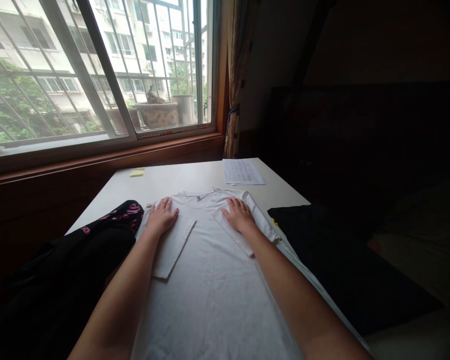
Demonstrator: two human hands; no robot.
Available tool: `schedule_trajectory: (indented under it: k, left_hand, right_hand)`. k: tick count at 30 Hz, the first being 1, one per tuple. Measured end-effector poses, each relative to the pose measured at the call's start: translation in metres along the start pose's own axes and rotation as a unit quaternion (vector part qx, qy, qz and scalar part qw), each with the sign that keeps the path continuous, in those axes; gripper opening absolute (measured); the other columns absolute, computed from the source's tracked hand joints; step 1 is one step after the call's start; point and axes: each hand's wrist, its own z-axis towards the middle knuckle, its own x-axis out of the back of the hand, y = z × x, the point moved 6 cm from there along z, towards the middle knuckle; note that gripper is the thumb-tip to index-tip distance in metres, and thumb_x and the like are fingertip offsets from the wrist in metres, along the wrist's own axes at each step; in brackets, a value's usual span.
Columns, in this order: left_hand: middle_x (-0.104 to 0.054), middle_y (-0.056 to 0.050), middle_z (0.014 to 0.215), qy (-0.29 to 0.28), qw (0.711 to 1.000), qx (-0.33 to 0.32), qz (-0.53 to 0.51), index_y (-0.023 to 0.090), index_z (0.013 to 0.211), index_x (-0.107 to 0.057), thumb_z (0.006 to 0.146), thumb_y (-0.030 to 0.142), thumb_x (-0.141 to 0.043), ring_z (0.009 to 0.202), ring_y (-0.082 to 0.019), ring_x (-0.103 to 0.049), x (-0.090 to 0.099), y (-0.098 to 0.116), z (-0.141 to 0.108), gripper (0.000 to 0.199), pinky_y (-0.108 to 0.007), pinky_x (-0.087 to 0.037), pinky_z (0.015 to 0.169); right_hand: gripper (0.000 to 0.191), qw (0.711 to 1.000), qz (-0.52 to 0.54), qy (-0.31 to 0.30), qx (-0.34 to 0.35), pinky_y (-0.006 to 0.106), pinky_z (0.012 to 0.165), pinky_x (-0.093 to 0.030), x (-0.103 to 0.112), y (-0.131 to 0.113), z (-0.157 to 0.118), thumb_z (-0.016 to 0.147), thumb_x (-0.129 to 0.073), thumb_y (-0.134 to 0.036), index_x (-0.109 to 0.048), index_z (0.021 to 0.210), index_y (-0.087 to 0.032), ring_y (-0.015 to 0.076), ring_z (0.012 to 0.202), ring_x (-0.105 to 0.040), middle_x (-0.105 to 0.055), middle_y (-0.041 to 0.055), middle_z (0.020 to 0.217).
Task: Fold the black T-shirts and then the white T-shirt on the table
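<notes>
A white T-shirt (206,290) lies spread on the white table (183,175), its collar toward the far side. The left sleeve (174,250) is folded inward over the body of the shirt. My left hand (162,216) rests flat on the shirt's left shoulder, above that sleeve. At the opposite shoulder, my right hand (238,214) presses flat with its fingers pointing away. Beneath my right hand and wrist, the right sleeve (230,232) also lies across the shirt. Both hands are open and grip nothing.
Black clothing with pink lettering (112,235) hangs over the table's left edge. A dark cloth (345,265) lies along the right side. Printed sheets (243,171) and a yellow sticky note (137,172) are at the far edge, below a barred window (97,70) and a curtain (234,75).
</notes>
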Motion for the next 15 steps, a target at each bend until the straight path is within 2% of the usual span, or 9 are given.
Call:
schedule_trajectory:
  k: [15]
  left_hand:
    - [-0.019, -0.011, 0.169, -0.007, 1.0, -0.004, 0.011, 0.013, 0.16, -0.026, 0.103, 0.053, -0.021, 0.157, -0.026, -0.015, 0.0016, 0.0017, -0.0002, 0.07, -0.052, -0.016, 0.124]
  right_hand:
    - [0.064, 1.0, 0.011, 0.001, -0.005, 0.039, 0.123, -0.012, 0.0022, -0.0001, -0.0031, 0.103, -0.034, -0.051, -0.039, 0.155, -0.014, 0.025, 0.148, -0.027, -0.036, 0.0101, 0.163]
